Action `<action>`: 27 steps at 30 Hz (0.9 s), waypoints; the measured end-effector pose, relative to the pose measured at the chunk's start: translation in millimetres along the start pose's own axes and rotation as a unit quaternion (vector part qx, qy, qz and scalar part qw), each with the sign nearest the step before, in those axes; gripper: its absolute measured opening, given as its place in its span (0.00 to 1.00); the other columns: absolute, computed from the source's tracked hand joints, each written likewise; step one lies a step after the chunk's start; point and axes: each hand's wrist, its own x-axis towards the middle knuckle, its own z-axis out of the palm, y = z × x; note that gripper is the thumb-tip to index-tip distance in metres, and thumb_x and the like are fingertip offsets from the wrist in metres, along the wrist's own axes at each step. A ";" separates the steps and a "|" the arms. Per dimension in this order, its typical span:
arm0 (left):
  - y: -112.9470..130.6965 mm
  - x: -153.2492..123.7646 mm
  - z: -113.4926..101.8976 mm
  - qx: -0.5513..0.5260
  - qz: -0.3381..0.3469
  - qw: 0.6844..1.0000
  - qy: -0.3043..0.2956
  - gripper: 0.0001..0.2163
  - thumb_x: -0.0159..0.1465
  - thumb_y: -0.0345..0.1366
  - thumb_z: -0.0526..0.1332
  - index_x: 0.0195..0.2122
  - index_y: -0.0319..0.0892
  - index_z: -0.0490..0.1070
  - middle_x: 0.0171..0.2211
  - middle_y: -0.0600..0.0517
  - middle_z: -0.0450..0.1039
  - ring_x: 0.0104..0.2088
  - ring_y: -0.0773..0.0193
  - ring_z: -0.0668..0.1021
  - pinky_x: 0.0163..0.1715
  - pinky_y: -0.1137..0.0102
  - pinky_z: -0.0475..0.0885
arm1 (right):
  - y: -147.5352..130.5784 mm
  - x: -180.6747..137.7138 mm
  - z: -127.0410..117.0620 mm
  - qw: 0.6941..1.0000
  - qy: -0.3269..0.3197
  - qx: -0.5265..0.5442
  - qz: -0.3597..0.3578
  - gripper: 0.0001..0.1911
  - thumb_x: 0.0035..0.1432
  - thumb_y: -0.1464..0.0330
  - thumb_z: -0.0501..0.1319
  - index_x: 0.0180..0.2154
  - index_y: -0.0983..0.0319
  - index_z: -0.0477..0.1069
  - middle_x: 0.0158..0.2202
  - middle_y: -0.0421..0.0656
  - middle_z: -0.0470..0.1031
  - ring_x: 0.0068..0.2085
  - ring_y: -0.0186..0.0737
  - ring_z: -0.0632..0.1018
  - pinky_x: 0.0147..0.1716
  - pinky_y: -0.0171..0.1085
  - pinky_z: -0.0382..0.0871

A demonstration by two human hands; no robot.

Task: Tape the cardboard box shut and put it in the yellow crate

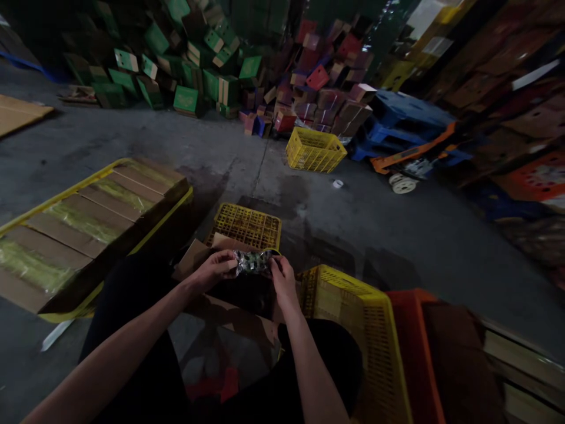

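My left hand [216,268] and my right hand [282,281] both grip a small shiny packet [252,262], one hand at each end, fingers closed on it. The packet is silvery with dark speckles. I hold it just above an open brown cardboard box [229,312] that rests in front of my lap. An upturned yellow plastic crate [247,225] lies right behind the box.
A yellow crate [353,312] and an orange crate [415,353] stand at my right. Flat cardboard sheets on a yellow-edged pallet [83,224] lie at left. Further back are another yellow crate [314,150], a blue pallet jack [406,129], and heaps of green and red boxes [198,70].
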 end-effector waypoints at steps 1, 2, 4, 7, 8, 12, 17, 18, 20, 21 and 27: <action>-0.1 0.8 0.2 -0.002 0.003 1.000 0.004 0.16 0.50 0.40 0.77 0.30 0.39 0.71 0.31 0.54 0.70 0.31 0.69 0.73 0.35 0.72 0.71 | -1.2 -0.8 -1.8 1.000 0.001 -0.017 -0.019 0.15 0.58 0.53 0.61 0.36 0.57 0.71 0.32 0.40 0.70 0.34 0.40 0.73 0.32 0.37 0.72; -0.4 1.8 0.2 -0.004 0.007 1.000 0.005 0.16 0.50 0.40 0.77 0.31 0.39 0.72 0.31 0.54 0.70 0.30 0.69 0.73 0.35 0.73 0.71 | -2.4 -1.9 -3.6 0.999 0.000 -0.030 -0.035 0.15 0.59 0.53 0.60 0.36 0.57 0.70 0.31 0.39 0.70 0.33 0.40 0.72 0.31 0.36 0.71; -1.1 3.7 -0.1 -0.006 0.012 1.000 0.000 0.17 0.50 0.40 0.77 0.32 0.39 0.73 0.30 0.54 0.70 0.30 0.70 0.73 0.34 0.73 0.70 | -4.7 -4.1 -6.5 0.997 -0.009 -0.041 -0.057 0.15 0.61 0.52 0.59 0.37 0.57 0.70 0.29 0.38 0.69 0.31 0.38 0.71 0.30 0.35 0.68; -2.4 5.3 -1.1 -0.001 0.017 1.000 -0.004 0.17 0.50 0.41 0.77 0.33 0.39 0.74 0.31 0.54 0.71 0.30 0.70 0.73 0.33 0.74 0.69 | -7.3 -6.5 -8.4 0.997 -0.015 -0.038 -0.068 0.15 0.62 0.52 0.58 0.38 0.56 0.69 0.28 0.37 0.68 0.29 0.38 0.70 0.28 0.35 0.65; -2.8 5.4 -1.5 0.002 0.017 1.000 -0.003 0.17 0.50 0.41 0.76 0.33 0.39 0.74 0.31 0.54 0.71 0.30 0.70 0.73 0.33 0.74 0.69 | -8.2 -6.8 -8.6 0.997 -0.014 -0.041 -0.071 0.15 0.62 0.52 0.58 0.38 0.56 0.69 0.28 0.37 0.68 0.29 0.38 0.69 0.28 0.35 0.65; -2.5 3.7 -2.3 0.011 0.018 1.000 0.008 0.17 0.50 0.43 0.76 0.33 0.39 0.74 0.31 0.53 0.73 0.30 0.69 0.74 0.34 0.73 0.70 | -11.7 -7.3 -9.7 0.991 -0.012 -0.083 -0.102 0.15 0.63 0.52 0.57 0.38 0.57 0.70 0.30 0.38 0.69 0.31 0.39 0.70 0.32 0.36 0.66; 1.0 -1.5 1.1 -0.002 -0.006 1.000 0.009 0.22 0.52 0.45 0.76 0.44 0.41 0.76 0.43 0.46 0.77 0.43 0.58 0.78 0.45 0.64 0.74 | -11.1 -5.8 -9.0 0.986 -0.028 -0.118 -0.111 0.14 0.64 0.53 0.56 0.39 0.56 0.69 0.32 0.39 0.71 0.32 0.40 0.72 0.34 0.37 0.67; 1.2 -2.2 2.1 -0.002 -0.007 1.000 0.003 0.24 0.51 0.44 0.76 0.47 0.41 0.76 0.46 0.45 0.77 0.45 0.57 0.78 0.47 0.62 0.73 | -10.0 -5.0 -8.0 0.987 -0.030 -0.117 -0.111 0.14 0.63 0.54 0.56 0.39 0.56 0.69 0.32 0.40 0.71 0.33 0.41 0.72 0.34 0.37 0.68; 0.9 -2.9 3.4 0.009 -0.007 1.000 -0.003 0.26 0.49 0.43 0.77 0.48 0.40 0.76 0.47 0.44 0.77 0.47 0.55 0.79 0.49 0.63 0.72 | -7.7 -3.5 -6.1 0.987 -0.028 -0.113 -0.110 0.13 0.63 0.54 0.57 0.39 0.57 0.69 0.34 0.41 0.73 0.35 0.42 0.74 0.37 0.39 0.70; 0.6 -3.0 3.7 0.019 -0.005 1.000 -0.001 0.26 0.48 0.42 0.78 0.47 0.39 0.77 0.46 0.45 0.78 0.45 0.56 0.79 0.48 0.64 0.72 | -6.8 -2.9 -5.4 0.988 -0.025 -0.110 -0.109 0.13 0.63 0.55 0.57 0.39 0.57 0.69 0.36 0.41 0.73 0.36 0.42 0.75 0.38 0.39 0.70; 1.3 -3.1 1.3 0.131 0.063 0.988 0.049 0.23 0.52 0.45 0.75 0.47 0.39 0.78 0.40 0.46 0.80 0.39 0.56 0.80 0.40 0.68 0.73 | -9.0 -6.2 -3.4 0.979 -0.009 -0.139 -0.149 0.13 0.60 0.57 0.62 0.43 0.57 0.70 0.40 0.44 0.75 0.38 0.43 0.77 0.38 0.40 0.73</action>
